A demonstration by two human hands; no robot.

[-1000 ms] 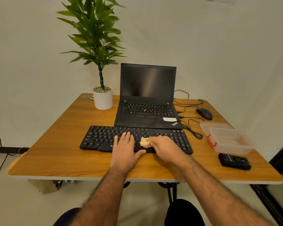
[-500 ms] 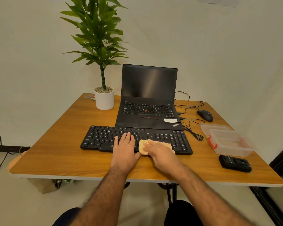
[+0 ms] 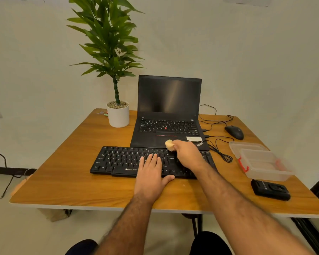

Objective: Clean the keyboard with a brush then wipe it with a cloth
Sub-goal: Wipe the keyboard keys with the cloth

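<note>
A black external keyboard (image 3: 122, 161) lies flat on the wooden table (image 3: 63, 181) in front of an open black laptop (image 3: 168, 115). My left hand (image 3: 151, 173) rests palm down on the keyboard's middle front, fingers together. My right hand (image 3: 187, 154) is over the keyboard's right rear edge, near the laptop's palm rest, and is closed around a bunched pale yellow cloth (image 3: 169, 145). Part of the cloth sticks out past my fingers. No brush is visible.
A potted plant (image 3: 117, 115) stands at the back left. A black mouse (image 3: 234, 132) and tangled cables (image 3: 219, 151) lie right of the laptop. A clear plastic box with red latch (image 3: 260, 161) and a small black device (image 3: 271, 189) sit at the right edge.
My right hand has moved with the cloth from the keyboard's front centre toward its far right rear edge. My left hand has stayed on the keyboard.
</note>
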